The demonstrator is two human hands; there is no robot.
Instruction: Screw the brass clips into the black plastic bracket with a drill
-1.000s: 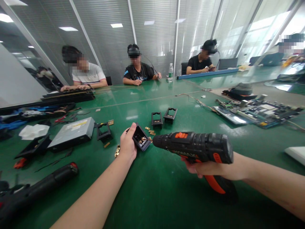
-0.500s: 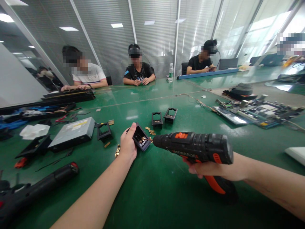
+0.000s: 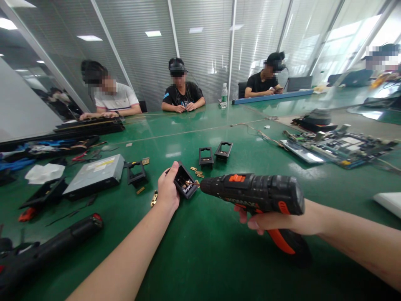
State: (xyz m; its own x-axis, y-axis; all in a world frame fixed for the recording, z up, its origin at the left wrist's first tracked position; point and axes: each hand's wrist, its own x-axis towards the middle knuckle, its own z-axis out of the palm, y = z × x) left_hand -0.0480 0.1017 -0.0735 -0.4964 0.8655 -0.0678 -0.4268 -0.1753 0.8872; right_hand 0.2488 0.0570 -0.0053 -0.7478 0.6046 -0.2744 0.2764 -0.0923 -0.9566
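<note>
Since a second ago almost nothing has shifted: the black-and-orange cordless drill (image 3: 257, 193) has only dipped slightly, its bit tip kept inside the small black plastic housing (image 3: 186, 181), so the driving looks ongoing. The left hand (image 3: 168, 190) grips that housing tilted on the green table (image 3: 200, 251), just left of the drill's nose. The right hand (image 3: 275, 220) is wrapped around the drill's orange grip.

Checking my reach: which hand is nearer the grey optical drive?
Left. The left hand sits just right of the optical drive; the right hand is much farther right, gripping the drill.
</note>
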